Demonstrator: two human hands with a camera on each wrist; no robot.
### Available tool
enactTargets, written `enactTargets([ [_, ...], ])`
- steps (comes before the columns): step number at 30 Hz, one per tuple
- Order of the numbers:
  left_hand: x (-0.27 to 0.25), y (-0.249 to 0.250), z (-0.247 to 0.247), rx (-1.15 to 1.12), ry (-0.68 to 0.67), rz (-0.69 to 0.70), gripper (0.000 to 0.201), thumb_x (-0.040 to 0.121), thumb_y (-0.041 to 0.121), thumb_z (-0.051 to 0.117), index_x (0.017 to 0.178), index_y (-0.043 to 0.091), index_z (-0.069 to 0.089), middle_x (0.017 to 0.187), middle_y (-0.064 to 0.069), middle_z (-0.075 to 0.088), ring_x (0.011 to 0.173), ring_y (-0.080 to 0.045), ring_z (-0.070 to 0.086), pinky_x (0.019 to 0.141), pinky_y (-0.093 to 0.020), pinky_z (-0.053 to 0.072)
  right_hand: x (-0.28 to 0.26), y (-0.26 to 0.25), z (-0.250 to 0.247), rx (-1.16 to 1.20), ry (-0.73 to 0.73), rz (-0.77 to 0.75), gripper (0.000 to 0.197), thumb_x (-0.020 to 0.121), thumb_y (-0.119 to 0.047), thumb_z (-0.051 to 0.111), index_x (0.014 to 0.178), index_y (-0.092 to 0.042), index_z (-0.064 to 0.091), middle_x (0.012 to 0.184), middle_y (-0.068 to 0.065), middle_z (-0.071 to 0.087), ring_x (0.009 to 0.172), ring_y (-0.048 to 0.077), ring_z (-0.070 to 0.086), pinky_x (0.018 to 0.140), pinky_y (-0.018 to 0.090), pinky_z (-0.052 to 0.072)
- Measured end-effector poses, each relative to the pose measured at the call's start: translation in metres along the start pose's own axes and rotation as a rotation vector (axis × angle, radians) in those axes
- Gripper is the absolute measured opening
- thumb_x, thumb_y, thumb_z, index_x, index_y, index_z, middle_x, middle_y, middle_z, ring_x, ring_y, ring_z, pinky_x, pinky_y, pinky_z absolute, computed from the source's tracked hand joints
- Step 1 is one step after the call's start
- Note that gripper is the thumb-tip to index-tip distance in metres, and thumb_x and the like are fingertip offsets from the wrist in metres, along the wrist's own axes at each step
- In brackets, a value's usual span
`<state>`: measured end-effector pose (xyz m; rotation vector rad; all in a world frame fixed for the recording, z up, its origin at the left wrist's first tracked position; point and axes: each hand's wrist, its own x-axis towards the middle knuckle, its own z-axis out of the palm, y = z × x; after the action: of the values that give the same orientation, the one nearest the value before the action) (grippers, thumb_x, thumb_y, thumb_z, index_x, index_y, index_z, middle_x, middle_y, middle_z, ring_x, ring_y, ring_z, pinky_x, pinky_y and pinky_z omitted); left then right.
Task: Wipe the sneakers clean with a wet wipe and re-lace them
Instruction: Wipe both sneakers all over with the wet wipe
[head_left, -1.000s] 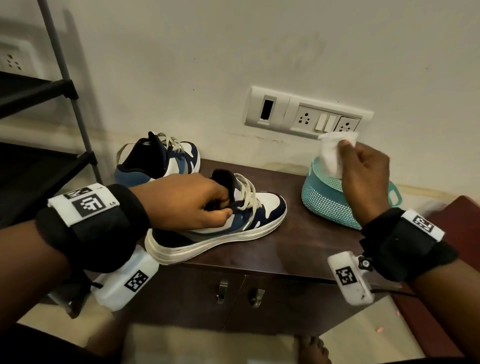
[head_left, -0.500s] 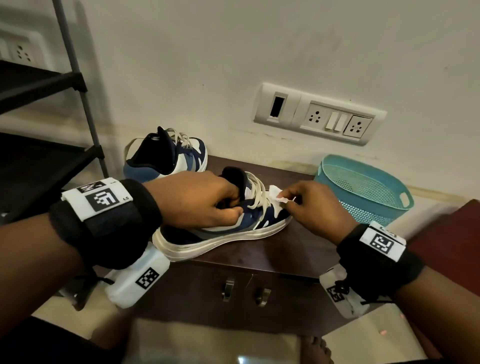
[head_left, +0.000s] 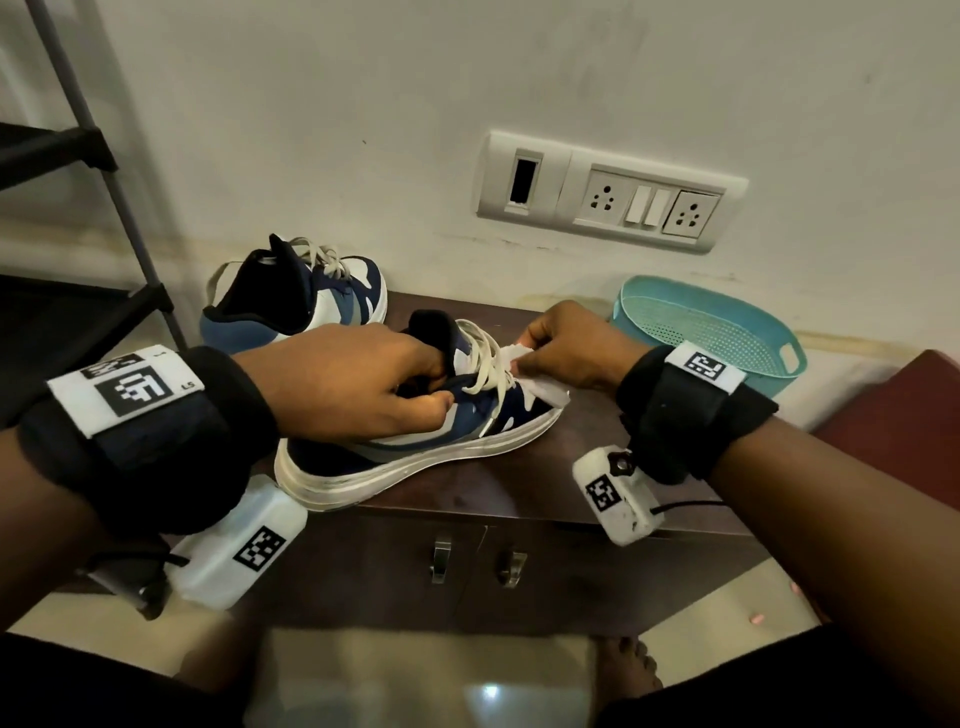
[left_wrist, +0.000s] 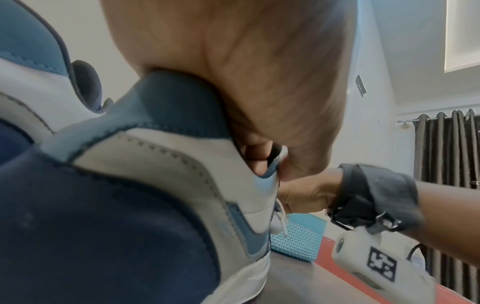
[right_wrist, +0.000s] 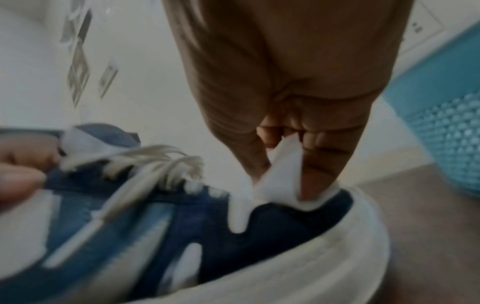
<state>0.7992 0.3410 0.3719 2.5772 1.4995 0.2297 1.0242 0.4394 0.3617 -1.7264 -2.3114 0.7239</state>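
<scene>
A: Biggest first. Dark wood cabinet fills the middle of the head view, black shelf rack at 9 o'clock, white socket panel on the wall at 1 o'clock

B: Task items?

A: Near sneaker, navy, blue and white, sits on the cabinet top at centre, heel toward the person, toe pointing to 2 o'clock. Its heel overhangs the front edge a bit. Second sneaker is at 11 o'clock from it, near the back wall, not touched. Teal basket at 2 o'clock, on the cabinet, apart from the near sneaker

B: Hands?

A: Left hand grips the near sneaker at the collar, fingers curled inside the opening, thumb outside on the side panel. Left wrist view confirms it, fingers tucked in behind the tongue. Right hand pinches a white wet wipe, fingers closed narrow on it

B: Where's the wipe exactly?

A: On the toe area, just past the laces. Right wrist view is blurry but shows the wipe between the fingers and touching the white toe panel

B: Laces?

A: Threaded in, loose
</scene>
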Motion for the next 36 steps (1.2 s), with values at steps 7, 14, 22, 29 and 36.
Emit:
enactTargets([
  [7,-0.001,-0.001,0.001,-0.008,0.006,0.005,0.035,0.095,0.056,0.044,0.073,0.029,0.047,0.062,0.005,0.052,0.059,-0.01,0.05,0.055,-0.027,0.034,0.006,-0.001,0.003,-0.069,0.044,0.011,0.013,0.089,-0.017,0.074,0.099,-0.01,0.077,0.091,0.006,0.073,0.08,0.018,0.063,0.067,0.024,0.043],
  [14,-0.002,-0.001,0.001,0.003,0.01,0.004,0.033,0.094,0.057,0.042,0.074,0.031,0.047,0.063,0.005,0.053,0.06,-0.01,0.052,0.056,-0.027,0.033,0.019,0.02,-0.013,-0.17,0.156,0.122,0.017,0.085,-0.01,0.075,0.1,-0.002,0.077,0.094,0.014,0.073,0.088,0.028,0.067,0.068,0.028,0.044],
  [22,-0.003,-0.002,0.0,0.022,-0.003,0.019,0.033,0.093,0.059,0.038,0.079,0.031,0.049,0.066,0.005,0.053,0.06,-0.011,0.051,0.056,-0.025,0.032,0.003,0.011,-0.019,-0.077,0.287,-0.116,0.008,0.094,-0.018,0.065,0.094,-0.016,0.072,0.088,0.001,0.068,0.084,0.019,0.063,0.064,0.024,0.043],
  [29,-0.004,-0.002,0.001,0.085,0.007,0.021,0.034,0.095,0.057,0.034,0.097,0.031,0.056,0.067,0.005,0.054,0.06,-0.01,0.052,0.054,-0.023,0.03,-0.016,0.012,0.017,0.175,0.004,-0.2,0.016,0.098,-0.032,0.058,0.093,-0.025,0.072,0.089,-0.001,0.077,0.088,0.021,0.073,0.088,0.043,0.059],
  [36,-0.006,-0.002,0.001,0.107,0.042,0.008,0.029,0.099,0.051,0.035,0.077,0.034,0.04,0.068,0.006,0.052,0.061,-0.009,0.051,0.054,-0.025,0.029,-0.037,0.049,-0.002,0.256,-0.127,-0.332,0.017,0.1,-0.012,0.061,0.111,-0.009,0.074,0.113,0.001,0.077,0.111,0.018,0.07,0.106,0.039,0.051],
])
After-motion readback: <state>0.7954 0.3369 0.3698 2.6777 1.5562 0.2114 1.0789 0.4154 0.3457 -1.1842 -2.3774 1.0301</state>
